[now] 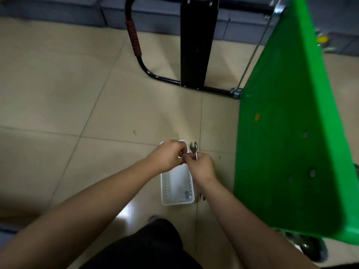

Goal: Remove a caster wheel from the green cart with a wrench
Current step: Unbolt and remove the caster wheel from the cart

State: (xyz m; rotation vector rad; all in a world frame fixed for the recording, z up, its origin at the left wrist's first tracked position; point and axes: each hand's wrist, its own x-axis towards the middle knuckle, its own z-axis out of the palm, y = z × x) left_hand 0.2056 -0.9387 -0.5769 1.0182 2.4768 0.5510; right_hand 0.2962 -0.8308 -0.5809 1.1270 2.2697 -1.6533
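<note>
The green cart (287,133) stands tipped on its side at the right, its flat deck facing me. A dark caster wheel (312,249) shows under its lower edge. My right hand (203,166) is shut on a silver open-ended wrench (194,149), jaws pointing away from me. My left hand (168,155) meets it just to the left, fingers pinched on a small metal piece that is too small to make out. Both hands hover over a white plastic basket (175,191) on the floor.
The cart's black folded handle with a red grip (134,38) lies on the beige tiled floor ahead. A black upright panel (196,43) stands beyond it. Small metal parts (201,197) lie beside the basket. My dark trouser leg (153,247) is below.
</note>
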